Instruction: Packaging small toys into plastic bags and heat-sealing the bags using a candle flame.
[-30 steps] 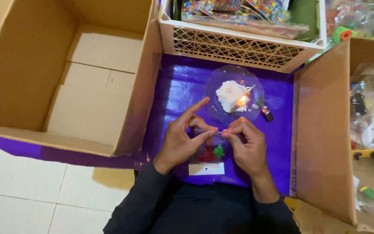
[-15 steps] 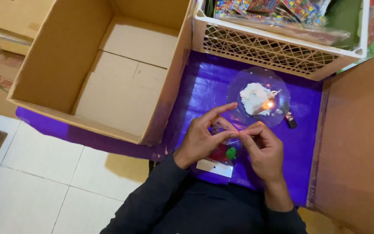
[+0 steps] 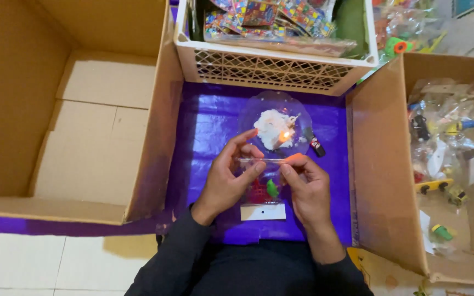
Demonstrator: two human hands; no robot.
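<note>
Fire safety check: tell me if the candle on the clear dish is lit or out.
Lit. A small orange flame glows on the candle, set in white wax on the clear dish, just beyond both hands.

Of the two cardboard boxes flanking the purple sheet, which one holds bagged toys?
The cardboard box on the person's right holds clear bags of small toys; the larger cardboard box on the left shows only its bare bottom flaps.
</note>
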